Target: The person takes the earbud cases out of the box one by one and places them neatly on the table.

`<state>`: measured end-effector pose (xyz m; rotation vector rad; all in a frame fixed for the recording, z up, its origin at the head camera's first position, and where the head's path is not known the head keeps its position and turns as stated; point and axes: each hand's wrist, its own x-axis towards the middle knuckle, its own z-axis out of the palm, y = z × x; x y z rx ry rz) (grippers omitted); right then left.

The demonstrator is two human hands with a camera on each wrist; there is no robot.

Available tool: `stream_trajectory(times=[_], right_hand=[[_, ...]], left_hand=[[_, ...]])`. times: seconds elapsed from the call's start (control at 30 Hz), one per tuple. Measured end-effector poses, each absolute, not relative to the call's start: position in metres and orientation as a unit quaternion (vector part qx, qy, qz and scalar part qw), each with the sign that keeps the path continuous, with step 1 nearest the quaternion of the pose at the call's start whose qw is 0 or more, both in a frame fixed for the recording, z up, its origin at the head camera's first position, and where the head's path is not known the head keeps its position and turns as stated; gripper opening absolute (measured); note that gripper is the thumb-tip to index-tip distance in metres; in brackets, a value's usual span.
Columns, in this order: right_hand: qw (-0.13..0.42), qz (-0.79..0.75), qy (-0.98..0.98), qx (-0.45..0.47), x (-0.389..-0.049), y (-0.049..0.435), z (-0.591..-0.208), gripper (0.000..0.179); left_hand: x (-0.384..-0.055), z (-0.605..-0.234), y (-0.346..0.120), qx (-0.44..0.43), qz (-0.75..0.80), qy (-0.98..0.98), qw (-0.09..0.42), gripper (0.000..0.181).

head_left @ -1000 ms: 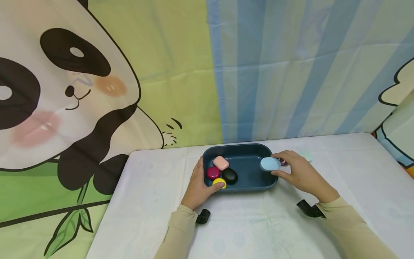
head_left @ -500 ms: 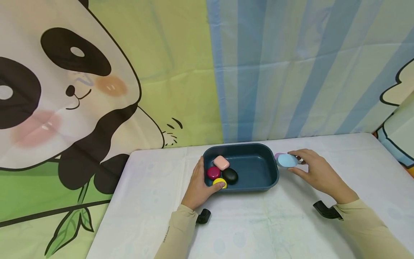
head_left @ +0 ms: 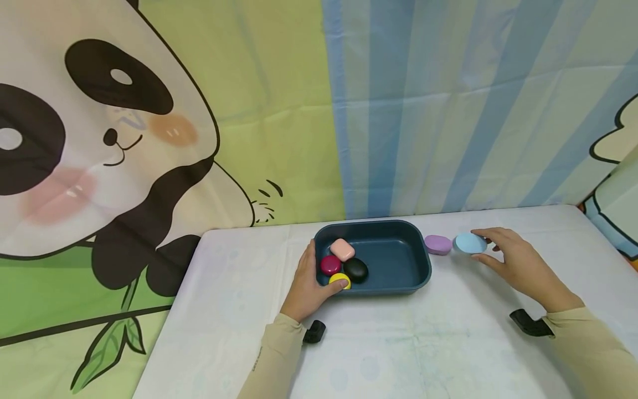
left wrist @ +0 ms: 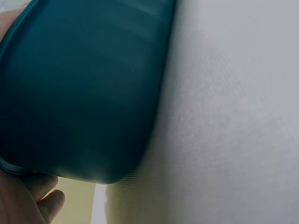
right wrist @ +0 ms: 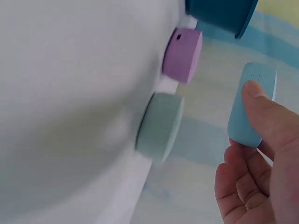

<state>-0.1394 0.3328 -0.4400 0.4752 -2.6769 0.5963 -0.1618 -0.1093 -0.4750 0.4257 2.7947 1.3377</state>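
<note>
My left hand [head_left: 304, 288] grips the left end of the dark blue tray [head_left: 396, 260], thumb over the near rim and fingers along the outer wall. To the tray's right, my right hand [head_left: 523, 269] pinches a light blue oval object [head_left: 467, 244] between thumb and fingers, above the table. It has smooth sides with tiny dots and a thin line [right wrist: 252, 105]. A purple oval [head_left: 438, 245] with a small dark slot stands on the table beside the tray. The right wrist view also has a mint green oval [right wrist: 159, 123], hidden in the head view.
Inside the tray's left half lie a pink block [head_left: 342, 250], a dark red round piece [head_left: 330, 265], a black oval [head_left: 356, 270] and a yellow piece [head_left: 340, 280] partly under the left thumb. A printed curtain [head_left: 428, 111] hangs behind the white table [head_left: 389, 343].
The right hand has carried the light blue oval from over the tray's right end rightward, past the purple oval, which is now uncovered. Left hand and tray stay in place.
</note>
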Motion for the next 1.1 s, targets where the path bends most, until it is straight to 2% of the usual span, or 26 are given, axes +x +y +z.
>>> stream_trajectory(times=[0.3,0.7,1.1], right_hand=[[0.181,0.197,-0.952,0.148,-0.138,0.362,-0.448,0.059],[0.127,0.207,-0.964,0.109,-0.145,0.397,-0.46,0.054],[0.103,0.201,-0.969,0.103,-0.154,0.41,-0.466,0.054]], left_hand=[[-0.163,-0.475,-0.109,0.126,0.425,0.896,0.018,0.119],[-0.163,-0.475,-0.107,0.133,0.431,0.893,0.007,0.118],[-0.162,-0.476,-0.109,0.128,0.427,0.895,0.016,0.119]])
